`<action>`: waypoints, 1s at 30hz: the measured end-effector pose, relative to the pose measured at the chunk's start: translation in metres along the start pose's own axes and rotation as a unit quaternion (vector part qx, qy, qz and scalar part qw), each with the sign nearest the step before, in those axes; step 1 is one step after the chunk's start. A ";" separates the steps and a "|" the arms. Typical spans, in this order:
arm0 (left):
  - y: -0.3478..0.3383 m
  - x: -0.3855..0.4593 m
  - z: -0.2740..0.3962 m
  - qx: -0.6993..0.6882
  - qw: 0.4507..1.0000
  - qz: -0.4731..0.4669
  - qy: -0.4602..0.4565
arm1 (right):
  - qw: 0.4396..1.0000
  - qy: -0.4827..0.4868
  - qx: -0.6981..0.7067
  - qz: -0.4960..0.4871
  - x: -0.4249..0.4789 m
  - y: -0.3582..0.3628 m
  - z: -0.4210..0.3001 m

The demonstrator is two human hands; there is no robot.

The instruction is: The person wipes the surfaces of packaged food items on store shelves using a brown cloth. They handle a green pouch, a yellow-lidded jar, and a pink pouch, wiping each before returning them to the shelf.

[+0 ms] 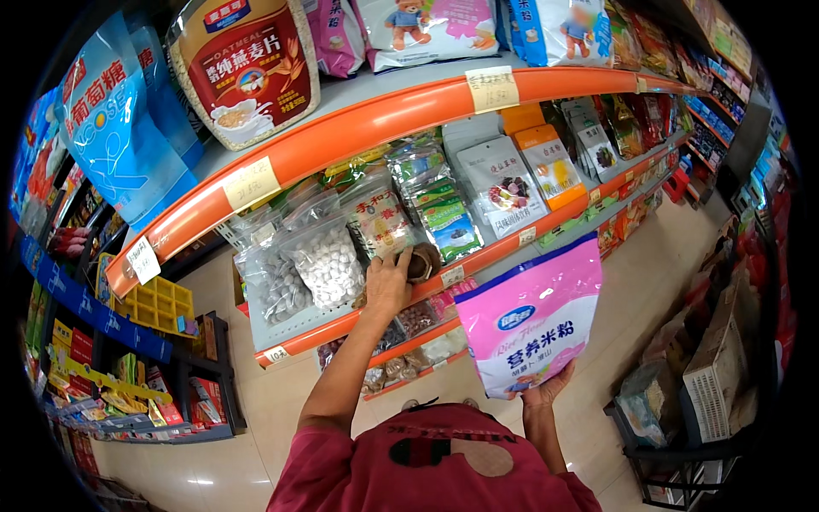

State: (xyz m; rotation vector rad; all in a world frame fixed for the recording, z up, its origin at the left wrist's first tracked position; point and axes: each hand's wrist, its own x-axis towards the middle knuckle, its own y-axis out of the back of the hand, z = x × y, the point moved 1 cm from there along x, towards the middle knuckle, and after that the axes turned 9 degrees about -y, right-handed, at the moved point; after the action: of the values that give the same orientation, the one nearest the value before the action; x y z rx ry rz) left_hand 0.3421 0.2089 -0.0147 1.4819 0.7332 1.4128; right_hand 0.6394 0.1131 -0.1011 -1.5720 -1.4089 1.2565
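My right hand (549, 388) grips the lower edge of a pink and white rice flour bag (531, 320), held upright in front of the shelf. My left hand (388, 283) reaches onto the middle shelf, its fingertips by a brown rounded object (423, 262) and the foot of a printed clear packet (379, 221). Whether the fingers grip either one is unclear. Left of that hand lies a clear bag of white round pieces (329, 265), beside a bag of grey pieces (279, 291). Green and silver sachets (449, 224) stand right of the brown object.
Above, an orange-edged shelf (384, 128) carries an oatmeal jar (249, 70), blue glucose bags (115, 128) and more rice flour bags (429, 32). Grey pouches (502, 182) fill the middle shelf further right. A rack with a white basket (716, 371) stands at right, a yellow tray (153, 304) at left.
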 end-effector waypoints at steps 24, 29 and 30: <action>0.108 -0.023 0.101 -0.302 0.922 0.199 -0.141 | 1.000 0.008 -0.016 0.017 0.013 -0.010 0.018; 0.112 0.000 0.112 -0.267 0.939 0.200 -0.084 | 1.000 0.010 -0.010 0.010 0.000 -0.028 0.023; 0.111 0.006 0.112 -0.241 0.946 0.203 -0.076 | 1.000 0.009 0.004 0.019 -0.002 -0.033 0.024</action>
State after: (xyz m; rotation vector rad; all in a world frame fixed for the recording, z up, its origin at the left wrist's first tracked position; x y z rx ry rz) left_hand 0.4328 0.1464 0.0983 1.3672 -0.0331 1.6129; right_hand 0.6060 0.1142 -0.0780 -1.6078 -1.3683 1.2654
